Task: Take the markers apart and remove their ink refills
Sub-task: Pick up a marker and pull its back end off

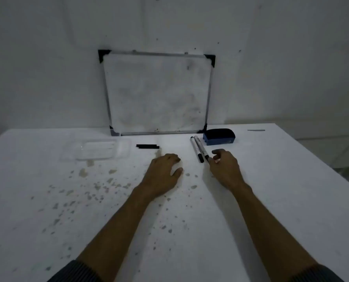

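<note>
Two grey markers with black ends lie side by side on the white table, the left marker [196,149] and the right marker [201,149]. My right hand [225,168] pinches the near black end of the right marker between thumb and fingertips; the marker still rests on the table. My left hand [163,173] lies palm down on the table left of the markers, fingers loosely curled, holding nothing. Two short black sticks [147,146], which look like ink refills, lie together further left.
A small whiteboard [158,94] leans on the wall at the table's back. A blue eraser [219,136] sits right of the markers' far ends. A clear plastic tray [100,151] lies at the left. Ink stains speckle the table [291,180].
</note>
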Demonstrator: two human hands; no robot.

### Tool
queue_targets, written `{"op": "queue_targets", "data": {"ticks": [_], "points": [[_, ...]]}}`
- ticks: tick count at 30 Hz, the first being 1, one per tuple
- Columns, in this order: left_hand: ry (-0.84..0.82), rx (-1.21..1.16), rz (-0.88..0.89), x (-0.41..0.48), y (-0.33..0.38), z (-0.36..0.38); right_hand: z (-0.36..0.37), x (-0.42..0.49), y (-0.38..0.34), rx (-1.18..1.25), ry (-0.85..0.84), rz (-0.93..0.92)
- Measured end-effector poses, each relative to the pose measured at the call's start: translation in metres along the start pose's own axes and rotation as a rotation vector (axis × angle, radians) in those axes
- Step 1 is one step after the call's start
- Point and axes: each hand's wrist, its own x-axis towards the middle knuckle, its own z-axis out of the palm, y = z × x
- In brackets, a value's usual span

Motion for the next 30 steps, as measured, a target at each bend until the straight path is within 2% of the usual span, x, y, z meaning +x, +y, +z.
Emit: {"op": "queue_targets", "data": {"ticks": [6,14,18,20,22,25,30], "points": [[0.05,0.038,0.035,0.007,-0.009,0.008,0.007,0.017,0.0,-0.109,0.047,0.097],[0.051,0.017,0.009,0.004,-0.006,0.007,0.017,0.006,-0.011,-0.366,0.09,0.06],[0.03,-0.01,-0.023,0.003,0.001,0.0,0.015,0.0,-0.015,-0.184,0.126,0.164],[0.033,-0.126,-0.084,-0.002,0.007,-0.006,0.011,-0.008,-0.018,-0.009,0.148,0.188],[0.052,-0.34,-0.192,-0.002,0.012,-0.014,0.009,-0.023,-0.024,0.167,0.126,0.166],[0.128,-0.622,-0.298,0.0,0.021,-0.029,0.007,-0.056,-0.04,0.369,-0.023,0.133],[0.225,-1.01,-0.297,-0.008,0.027,-0.057,0.016,-0.093,-0.057,0.247,-0.261,-0.009]]}}
